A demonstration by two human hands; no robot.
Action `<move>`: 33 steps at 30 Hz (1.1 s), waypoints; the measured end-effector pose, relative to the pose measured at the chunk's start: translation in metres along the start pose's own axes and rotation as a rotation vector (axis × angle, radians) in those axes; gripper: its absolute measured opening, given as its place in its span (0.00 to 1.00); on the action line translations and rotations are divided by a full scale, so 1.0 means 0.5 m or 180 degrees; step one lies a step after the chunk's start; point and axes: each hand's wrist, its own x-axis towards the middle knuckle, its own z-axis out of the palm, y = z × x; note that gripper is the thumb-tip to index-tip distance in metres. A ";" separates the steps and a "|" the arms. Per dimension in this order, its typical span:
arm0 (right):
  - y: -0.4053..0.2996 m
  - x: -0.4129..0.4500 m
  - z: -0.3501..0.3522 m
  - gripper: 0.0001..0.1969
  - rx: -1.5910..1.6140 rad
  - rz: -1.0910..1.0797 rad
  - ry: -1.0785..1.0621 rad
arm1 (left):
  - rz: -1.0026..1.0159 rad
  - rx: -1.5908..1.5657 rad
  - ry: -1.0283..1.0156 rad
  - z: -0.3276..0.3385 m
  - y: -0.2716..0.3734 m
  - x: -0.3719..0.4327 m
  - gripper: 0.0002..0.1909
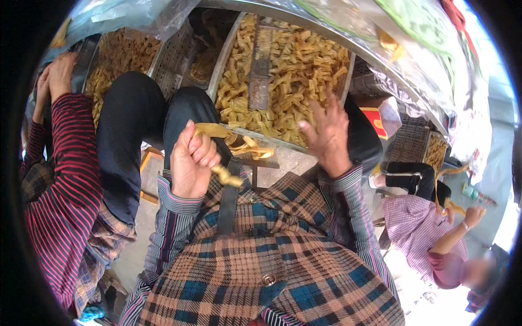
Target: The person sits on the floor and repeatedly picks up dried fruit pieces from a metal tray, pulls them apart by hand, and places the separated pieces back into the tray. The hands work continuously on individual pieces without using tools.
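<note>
My left hand [194, 159] is closed around a yellowish flat strip [212, 130]; a knotted end sticks out below the fist, and looser loops of strip lie beyond it near the crate's edge. My right hand [329, 134], fingers spread, is over the near right part of a crate [281, 142] filled with knotted yellow pieces [293, 77]. Nothing shows in its grasp. What the strip is made of cannot be told.
A co-worker in a striped sleeve [75, 142] sits close on the left, beside another filled crate [124, 49]. Clear plastic sheeting [416, 53] hangs over a metal edge beyond the crates. At right are a red box [374, 122] and another person [424, 232] holding strips.
</note>
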 end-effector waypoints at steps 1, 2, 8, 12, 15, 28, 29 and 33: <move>-0.022 -0.016 0.034 0.28 0.0625 -0.0122 0.0522 | 0.0097 -0.0303 -0.0165 0.016 -0.012 0.009 0.22; -0.087 -0.021 0.027 0.26 0.1571 -0.0022 -0.0195 | 0.0370 -0.0199 -0.0203 0.031 -0.031 0.003 0.20; -0.252 -0.065 -0.076 0.18 0.4644 -0.0306 -0.2850 | 0.0516 0.0065 -0.0890 0.137 0.054 -0.092 0.15; -0.261 -0.010 -0.142 0.11 0.3002 -0.1083 -0.0323 | 0.0415 0.0655 -0.0615 0.029 0.081 -0.024 0.11; -0.258 0.005 -0.113 0.10 0.2882 -0.1273 0.0056 | -0.0700 0.2983 -0.2665 0.031 -0.044 -0.084 0.14; -0.160 -0.033 0.002 0.08 0.4362 0.2179 -0.0834 | 0.0079 0.2439 0.0180 -0.007 0.017 -0.020 0.21; -0.199 -0.030 0.004 0.09 0.4080 0.1639 -0.0994 | -0.0402 0.2292 0.0281 -0.007 0.002 -0.026 0.18; -0.296 -0.030 0.004 0.16 0.3476 0.0052 -0.0653 | -0.0173 0.1304 -0.0651 0.013 -0.048 -0.027 0.13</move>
